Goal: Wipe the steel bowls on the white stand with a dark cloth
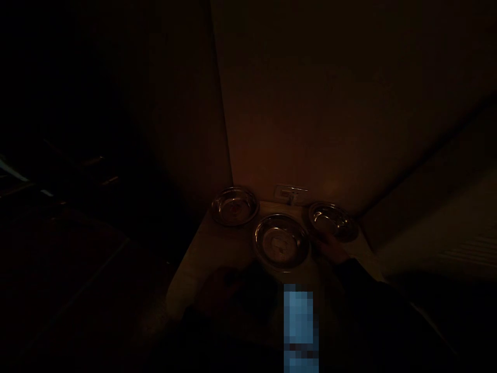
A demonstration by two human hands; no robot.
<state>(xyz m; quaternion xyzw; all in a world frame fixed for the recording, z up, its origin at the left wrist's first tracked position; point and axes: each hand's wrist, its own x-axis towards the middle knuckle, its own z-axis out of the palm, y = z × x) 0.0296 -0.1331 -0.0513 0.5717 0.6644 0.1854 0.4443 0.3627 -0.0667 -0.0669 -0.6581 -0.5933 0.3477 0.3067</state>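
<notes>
The scene is very dark. My right hand (332,247) reaches to the near left rim of a shiny round metal dish (351,235) at the right. Its fingers are dim, and whether they grip the rim or only touch it cannot be made out. A second metal dish (282,264) lies just left of that hand, in the middle. At the back left sits a third metal dish (235,224). Low on the left, my left hand (217,285) is a faint shape beside a dark patch (256,292) that I cannot identify; its fingers are lost in shadow.
The dishes stand on a small pale wooden table (198,248) with a rounded left corner. Behind it rises a wall (279,129) with a socket plate (291,195) low down. A pixelated blue area (298,321) covers the bottom middle. Dark floor (89,285) lies left.
</notes>
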